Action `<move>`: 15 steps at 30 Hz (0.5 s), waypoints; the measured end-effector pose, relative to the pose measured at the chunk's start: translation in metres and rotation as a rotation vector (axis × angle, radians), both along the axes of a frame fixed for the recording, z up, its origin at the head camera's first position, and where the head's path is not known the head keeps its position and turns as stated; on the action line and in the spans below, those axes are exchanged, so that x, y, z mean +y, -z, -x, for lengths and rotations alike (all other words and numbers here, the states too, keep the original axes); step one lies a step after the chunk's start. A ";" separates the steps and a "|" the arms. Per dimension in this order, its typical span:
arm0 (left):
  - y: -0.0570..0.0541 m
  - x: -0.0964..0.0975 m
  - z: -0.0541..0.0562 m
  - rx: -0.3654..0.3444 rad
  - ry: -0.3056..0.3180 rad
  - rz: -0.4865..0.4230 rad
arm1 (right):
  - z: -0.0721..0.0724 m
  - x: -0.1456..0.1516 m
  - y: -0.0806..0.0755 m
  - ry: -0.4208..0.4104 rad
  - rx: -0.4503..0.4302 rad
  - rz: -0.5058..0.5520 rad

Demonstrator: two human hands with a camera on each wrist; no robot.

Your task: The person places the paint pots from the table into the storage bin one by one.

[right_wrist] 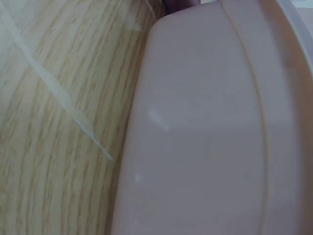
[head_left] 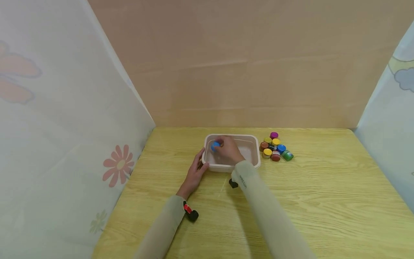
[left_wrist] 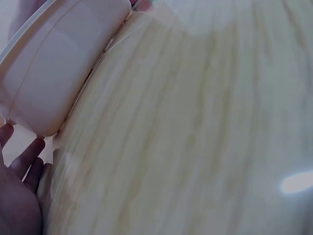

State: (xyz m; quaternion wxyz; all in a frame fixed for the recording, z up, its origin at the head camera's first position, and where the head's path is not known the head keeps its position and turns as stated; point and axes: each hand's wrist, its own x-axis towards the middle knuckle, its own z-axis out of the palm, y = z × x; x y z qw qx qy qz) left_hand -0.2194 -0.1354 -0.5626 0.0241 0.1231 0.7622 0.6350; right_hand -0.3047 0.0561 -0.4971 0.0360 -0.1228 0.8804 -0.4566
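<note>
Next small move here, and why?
Probably lower the blue-lidded jar to the floor of the plastic tub and ease the fingers off: the right hand holds it inside, near the left end, and the left hand touches that end, which should help steady the tub. I can't tell whether the jar already touches bottom.

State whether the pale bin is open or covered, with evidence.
Open: no lid covers the bin; its inside shows, and the right hand reaches over its rim, holding a blue object.
</note>
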 end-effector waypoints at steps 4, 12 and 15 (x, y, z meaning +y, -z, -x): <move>-0.001 0.001 0.000 -0.020 -0.010 -0.004 | 0.001 0.000 0.003 -0.003 0.001 -0.024; 0.000 0.001 0.001 -0.059 -0.013 -0.015 | 0.006 -0.001 0.011 0.016 0.033 -0.081; 0.001 0.001 0.002 -0.052 -0.015 -0.009 | 0.007 -0.002 0.012 0.015 0.045 -0.110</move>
